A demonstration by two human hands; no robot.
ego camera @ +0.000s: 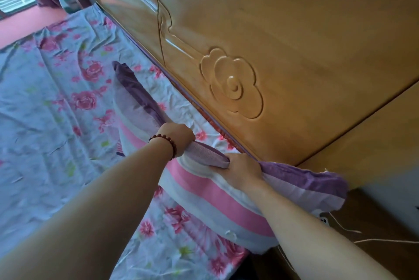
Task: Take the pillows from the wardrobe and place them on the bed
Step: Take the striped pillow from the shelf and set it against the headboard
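I'm laying the pillow (pixel 204 191) along the top edge of the bed (pixel 56 121), beside the headboard (pixel 294 53). My left hand (pixel 175 141) and right hand (pixel 243 172) pinch its purple trim with curled fingers (pixel 189 136). Next, I think: let go, fetch another.

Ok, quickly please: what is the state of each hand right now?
Left hand: closed, gripping the purple edge of the pillow.
Right hand: closed, gripping the same purple edge.

There were two hands, a left hand (pixel 178 138) and a right hand (pixel 242 172), one striped pillow (pixel 204 191), one bed (pixel 56 132), one bead bracelet (pixel 169 142) and one carved flower (pixel 231 84).
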